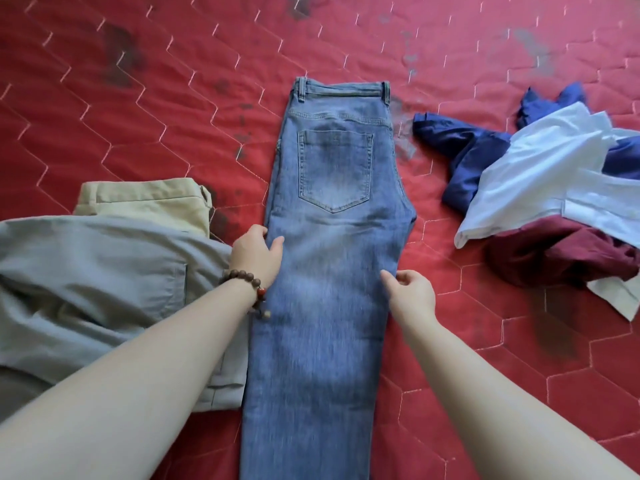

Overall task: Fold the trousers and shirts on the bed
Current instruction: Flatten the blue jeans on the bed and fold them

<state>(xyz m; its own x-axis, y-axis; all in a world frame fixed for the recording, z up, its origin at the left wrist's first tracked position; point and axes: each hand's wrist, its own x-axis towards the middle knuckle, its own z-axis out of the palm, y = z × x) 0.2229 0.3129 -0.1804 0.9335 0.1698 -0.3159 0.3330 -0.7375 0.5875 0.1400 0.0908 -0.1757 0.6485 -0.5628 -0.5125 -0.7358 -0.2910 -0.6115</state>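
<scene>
- I see the blue jeans [332,237] lying lengthwise on the red bed [173,98], folded leg over leg, back pocket up.
- My left hand [256,254] pinches the jeans' left edge; my right hand [410,294] pinches their right edge.
- Grey trousers [97,289] lie left of the jeans, 1 pile of shirts [540,181] right.

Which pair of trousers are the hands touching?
The blue jeans in the middle; left hand and right hand grip their edges. The grey trousers and beige trousers lie aside.

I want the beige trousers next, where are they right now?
In the head view, the beige trousers lie left of the jeans, partly under the grey trousers, just beyond the left hand.
</scene>
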